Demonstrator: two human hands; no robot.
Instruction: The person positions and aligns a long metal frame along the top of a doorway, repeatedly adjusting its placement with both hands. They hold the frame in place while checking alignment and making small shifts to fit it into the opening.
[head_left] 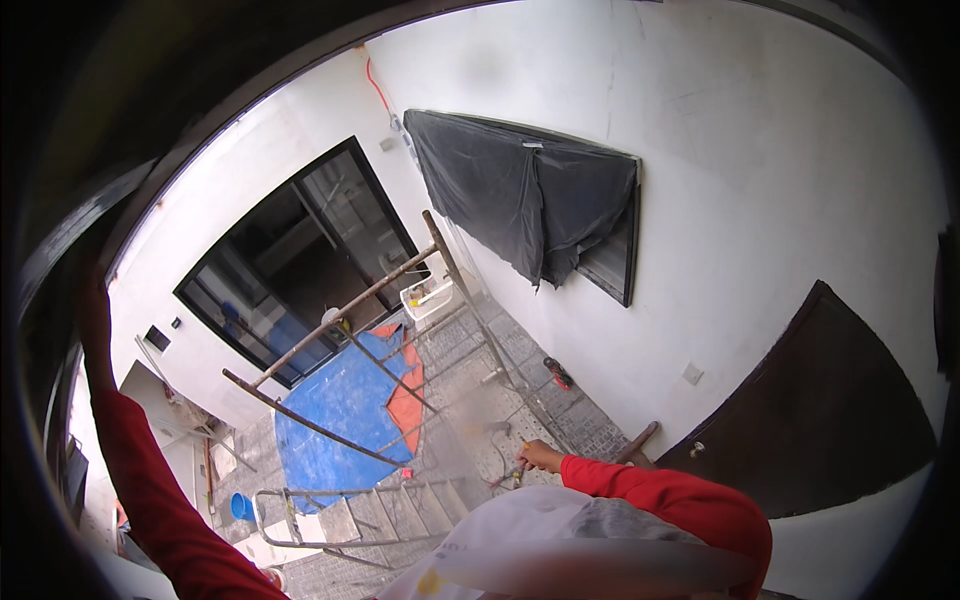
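Observation:
My left arm, in a red sleeve, reaches up along the left side. The left hand (pixel 92 285) lies in deep shadow by the dark overhead edge (pixel 135 220), and its fingers cannot be made out. Low in the middle, my right hand (pixel 543 456) is closed around a small tool whose kind is unclear; a bit of yellow shows at the fingers. Beneath that hand is a pale perforated platform (pixel 480 415) of the scaffold, with cords or slim tools lying near it.
Rusty scaffold pipes (pixel 340 310) rise ahead, above a blue tarp (pixel 335 410) with orange parts. A stepladder (pixel 385 515) stands below, near a blue bucket (pixel 241 507). Black plastic (pixel 490 190) covers a window. A red-and-black tool (pixel 557 373) lies near the right wall, by a dark door (pixel 800 410).

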